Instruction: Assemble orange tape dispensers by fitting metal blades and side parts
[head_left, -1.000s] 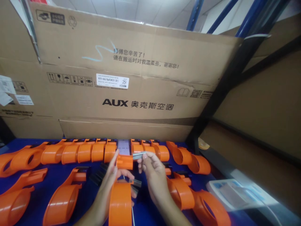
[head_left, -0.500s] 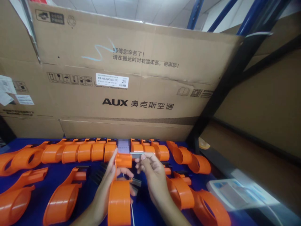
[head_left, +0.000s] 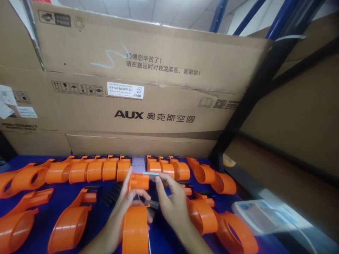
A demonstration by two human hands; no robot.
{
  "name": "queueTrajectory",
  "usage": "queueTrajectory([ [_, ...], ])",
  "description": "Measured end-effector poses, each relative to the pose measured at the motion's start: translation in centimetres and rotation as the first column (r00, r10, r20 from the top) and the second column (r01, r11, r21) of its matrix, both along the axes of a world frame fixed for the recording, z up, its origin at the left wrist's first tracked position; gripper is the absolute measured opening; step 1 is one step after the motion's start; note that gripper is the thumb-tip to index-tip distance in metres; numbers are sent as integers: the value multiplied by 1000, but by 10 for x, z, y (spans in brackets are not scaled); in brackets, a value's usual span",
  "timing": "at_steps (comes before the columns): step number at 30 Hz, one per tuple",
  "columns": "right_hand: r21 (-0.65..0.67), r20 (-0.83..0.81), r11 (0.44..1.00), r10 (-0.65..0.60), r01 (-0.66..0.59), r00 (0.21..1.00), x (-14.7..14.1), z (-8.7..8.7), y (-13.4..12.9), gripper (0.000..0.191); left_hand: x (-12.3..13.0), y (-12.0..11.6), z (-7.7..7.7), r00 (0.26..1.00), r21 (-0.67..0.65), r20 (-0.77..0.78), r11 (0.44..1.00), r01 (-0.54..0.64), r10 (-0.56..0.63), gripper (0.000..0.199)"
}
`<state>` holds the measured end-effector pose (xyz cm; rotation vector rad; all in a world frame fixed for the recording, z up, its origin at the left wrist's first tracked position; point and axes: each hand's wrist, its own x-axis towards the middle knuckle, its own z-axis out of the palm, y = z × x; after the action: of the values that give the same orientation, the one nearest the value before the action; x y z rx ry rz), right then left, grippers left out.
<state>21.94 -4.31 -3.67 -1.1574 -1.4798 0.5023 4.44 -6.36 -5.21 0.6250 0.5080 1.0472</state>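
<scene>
My left hand (head_left: 124, 208) is closed around an orange plastic tape dispenser (head_left: 135, 227), its wide curved band hanging down toward me and its short block end pointing right. Between the thumb and fingertips of my right hand (head_left: 172, 201) is a thin grey strip (head_left: 151, 174). The strip's left end lies along the upper edge of the dispenser's block end, and I cannot tell how firmly it sits there. Below and behind my hands lie several dark strips (head_left: 113, 194) on the blue surface, partly hidden by my left hand.
Several orange dispensers (head_left: 79, 171) stand in a row at the back, with others at left and right. A phone-like screen (head_left: 139, 165) stands among them. A white device (head_left: 270, 215) with a cable lies at right. A large cardboard panel (head_left: 159, 95) and a dark rack post (head_left: 241, 109) border the surface.
My right hand has moved slightly left, bringing the grey strip further over the dispenser's block end. The left hand keeps its hold, and the view has shifted very slightly.
</scene>
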Motion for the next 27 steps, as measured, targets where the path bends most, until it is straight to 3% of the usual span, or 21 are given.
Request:
queueTrajectory([
  [8, 204, 333, 979, -78, 9, 940, 6, -6, 0, 20, 1, 0, -9, 979, 154, -187, 987, -48, 77, 80],
  [16, 264, 525, 961, -67, -88, 848, 11, -8, 0, 27, 3, -3, -21, 967, 246, -233, 968, -40, 99, 84],
  [23, 167, 539, 981, -8, -97, 842, 4, -3, -5, 37, -1, 3, -16, 975, 193, -174, 976, -104, 139, 70],
  [27, 36, 653, 979, 128, -200, 746, -5, 0, -7, 47, -21, 19, -9, 995, 134, -26, 986, -95, 99, 50],
])
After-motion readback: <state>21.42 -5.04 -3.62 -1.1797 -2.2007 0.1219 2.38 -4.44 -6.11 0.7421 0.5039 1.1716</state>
